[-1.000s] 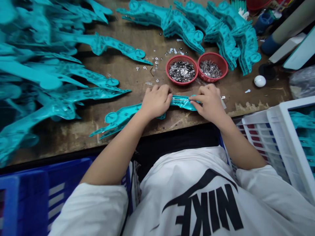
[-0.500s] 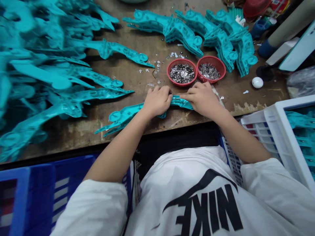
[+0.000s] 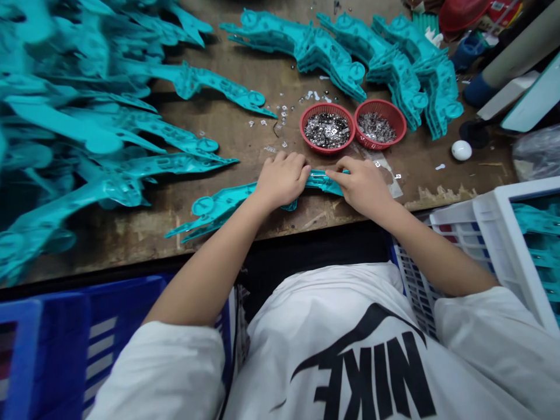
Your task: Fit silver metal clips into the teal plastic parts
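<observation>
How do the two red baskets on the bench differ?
The left basket holds bright, flat silver pieces that glint, while the right basket holds duller, greyer, finer-looking bits. The right basket stands closer against the stacked teal plastic parts than the left basket does. Both are round red mesh baskets, side by side on the wooden bench.

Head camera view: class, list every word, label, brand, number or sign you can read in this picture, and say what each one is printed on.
"NIKE": large black letters under a black swoosh on the white T-shirt, upside down in this view.
Printed packet at the top right of the view: its lettering is too small to read.
</observation>
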`<state>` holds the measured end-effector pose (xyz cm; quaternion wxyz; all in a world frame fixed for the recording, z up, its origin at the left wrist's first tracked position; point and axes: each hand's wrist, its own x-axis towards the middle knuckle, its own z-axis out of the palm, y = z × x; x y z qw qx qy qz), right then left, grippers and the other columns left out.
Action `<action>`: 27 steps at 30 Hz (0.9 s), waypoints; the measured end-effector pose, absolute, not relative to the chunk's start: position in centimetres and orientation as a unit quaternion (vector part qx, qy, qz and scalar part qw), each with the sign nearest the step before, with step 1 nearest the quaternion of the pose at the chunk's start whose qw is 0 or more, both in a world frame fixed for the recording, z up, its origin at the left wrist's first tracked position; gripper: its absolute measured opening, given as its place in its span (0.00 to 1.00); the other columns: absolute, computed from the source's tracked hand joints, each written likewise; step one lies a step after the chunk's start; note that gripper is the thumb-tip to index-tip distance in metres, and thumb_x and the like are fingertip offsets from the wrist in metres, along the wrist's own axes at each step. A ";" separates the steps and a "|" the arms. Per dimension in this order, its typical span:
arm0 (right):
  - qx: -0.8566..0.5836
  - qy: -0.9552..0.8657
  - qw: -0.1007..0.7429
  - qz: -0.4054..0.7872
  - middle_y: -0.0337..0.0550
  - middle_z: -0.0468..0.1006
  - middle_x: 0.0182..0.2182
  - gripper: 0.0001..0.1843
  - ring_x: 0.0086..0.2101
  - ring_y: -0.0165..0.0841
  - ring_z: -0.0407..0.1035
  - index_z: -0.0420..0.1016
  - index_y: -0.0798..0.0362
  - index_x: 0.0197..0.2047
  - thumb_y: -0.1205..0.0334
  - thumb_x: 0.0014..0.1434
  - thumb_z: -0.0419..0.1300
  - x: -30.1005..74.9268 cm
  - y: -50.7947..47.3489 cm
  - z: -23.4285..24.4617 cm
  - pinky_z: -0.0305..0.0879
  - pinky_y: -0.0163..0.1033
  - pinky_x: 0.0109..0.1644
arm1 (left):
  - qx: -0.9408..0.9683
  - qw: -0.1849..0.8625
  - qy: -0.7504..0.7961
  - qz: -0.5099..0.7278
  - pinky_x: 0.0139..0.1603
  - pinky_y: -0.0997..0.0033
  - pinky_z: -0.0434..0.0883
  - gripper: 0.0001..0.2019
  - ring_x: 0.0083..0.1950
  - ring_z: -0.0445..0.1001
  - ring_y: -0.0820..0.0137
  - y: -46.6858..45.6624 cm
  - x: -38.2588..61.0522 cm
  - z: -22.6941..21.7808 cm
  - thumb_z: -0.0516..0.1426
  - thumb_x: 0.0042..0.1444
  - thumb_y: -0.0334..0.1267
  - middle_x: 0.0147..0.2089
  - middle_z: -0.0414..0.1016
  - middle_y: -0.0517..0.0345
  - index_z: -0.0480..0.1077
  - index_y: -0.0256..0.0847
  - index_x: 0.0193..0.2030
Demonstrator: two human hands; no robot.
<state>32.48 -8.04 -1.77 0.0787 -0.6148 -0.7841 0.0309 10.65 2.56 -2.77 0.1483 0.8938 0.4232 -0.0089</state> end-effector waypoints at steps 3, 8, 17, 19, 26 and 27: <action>-0.628 -0.777 0.031 0.028 0.55 0.87 0.60 0.26 0.49 0.47 0.76 0.91 0.48 0.68 0.64 0.87 0.51 31.8 -8.4 -0.8 0.58 0.50 0.50 | 0.897 0.125 0.424 0.002 0.76 0.29 0.73 0.26 0.77 0.74 0.33 2.1 10.7 -2.9 0.43 0.82 0.48 0.73 0.82 0.32 0.77 0.39 0.67; -0.633 -0.773 -0.033 0.024 0.57 0.86 0.61 0.27 0.52 0.49 0.73 0.88 0.51 0.70 0.64 0.88 0.48 30.6 -8.6 0.6 0.53 0.50 0.47 | 0.899 0.101 0.426 0.000 0.77 0.33 0.72 0.27 0.77 0.75 0.34 2.0 10.8 -3.3 0.42 0.84 0.47 0.72 0.81 0.33 0.76 0.37 0.68; -0.625 -0.780 -0.022 -0.011 0.59 0.86 0.58 0.25 0.62 0.57 0.69 0.92 0.51 0.58 0.65 0.87 0.49 30.2 -7.8 0.2 0.57 0.59 0.59 | 0.894 0.125 0.431 0.002 0.78 0.29 0.71 0.27 0.78 0.74 0.33 2.2 10.9 -3.1 0.41 0.83 0.46 0.74 0.81 0.33 0.75 0.37 0.70; -0.623 -0.782 -0.017 -0.003 0.59 0.87 0.58 0.24 0.62 0.57 0.70 0.92 0.52 0.56 0.66 0.86 0.51 30.2 -7.6 0.1 0.59 0.59 0.59 | 0.893 0.134 0.429 0.005 0.78 0.29 0.71 0.27 0.78 0.74 0.34 2.3 10.9 -3.0 0.41 0.83 0.47 0.74 0.81 0.33 0.76 0.38 0.69; -0.684 -0.704 0.190 0.003 0.61 0.86 0.52 0.16 0.52 0.53 0.77 0.89 0.55 0.51 0.68 0.76 0.58 33.1 -7.8 -1.4 0.73 0.57 0.59 | 0.886 0.172 0.430 -0.008 0.79 0.32 0.71 0.28 0.79 0.74 0.37 2.7 10.8 -2.5 0.40 0.86 0.52 0.75 0.81 0.36 0.77 0.41 0.66; -0.677 -0.687 0.262 0.012 0.59 0.86 0.51 0.14 0.51 0.51 0.78 0.88 0.54 0.51 0.65 0.77 0.59 33.7 -7.7 -1.8 0.75 0.55 0.58 | 0.888 0.173 0.427 -0.011 0.79 0.32 0.71 0.27 0.80 0.74 0.37 2.8 10.8 -2.5 0.41 0.86 0.52 0.75 0.81 0.36 0.77 0.41 0.66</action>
